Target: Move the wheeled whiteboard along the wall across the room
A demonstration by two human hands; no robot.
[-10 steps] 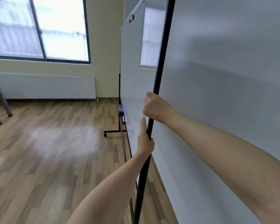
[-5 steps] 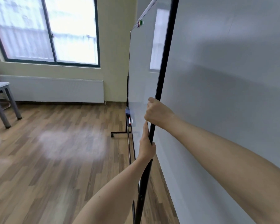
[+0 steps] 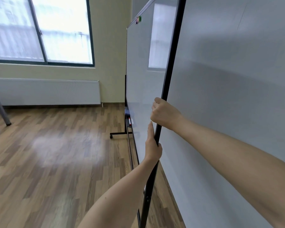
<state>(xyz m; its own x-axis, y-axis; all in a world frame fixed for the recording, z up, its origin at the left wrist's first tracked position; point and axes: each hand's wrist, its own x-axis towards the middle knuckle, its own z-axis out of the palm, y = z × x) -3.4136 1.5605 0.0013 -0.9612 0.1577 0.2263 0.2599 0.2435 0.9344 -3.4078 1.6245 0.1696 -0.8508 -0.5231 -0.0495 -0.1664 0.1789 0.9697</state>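
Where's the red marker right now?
Head view, centre: the red marker lies on the whiteboard's tray at the board's far end, just below a dark eraser-like block and above the wheeled foot, left of both hands.

The wheeled whiteboard (image 3: pixel 138 76), white-faced on a black frame, stood upright, edge-on, just beside the wall.

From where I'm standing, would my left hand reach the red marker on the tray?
Probably not without stepping forward. The left hand is clamped on the black post, and the red marker lies farther along the tray; nothing blocks it.
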